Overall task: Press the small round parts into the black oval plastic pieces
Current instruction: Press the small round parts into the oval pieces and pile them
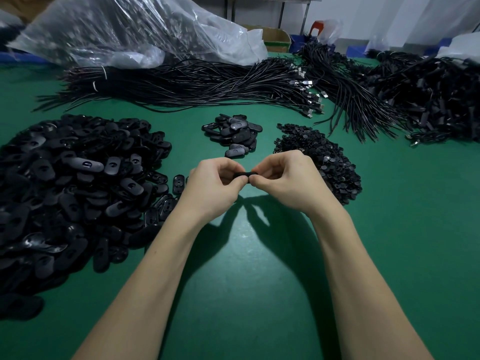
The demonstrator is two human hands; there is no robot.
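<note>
Pinching one black oval piece [245, 174] between left hand [213, 181] and right hand [283, 178], uneven thumb pressure may seat the hidden round part crooked.

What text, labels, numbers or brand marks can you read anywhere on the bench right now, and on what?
None can be read in the head view.
Black oval piece pinched between the left hand and right hand: no print shows.
Small pile of oval pieces: faint moulded marks on top, too small to read.
Clear plastic bag: no label visible.
Cardboard box at the back: no lettering legible.
</note>
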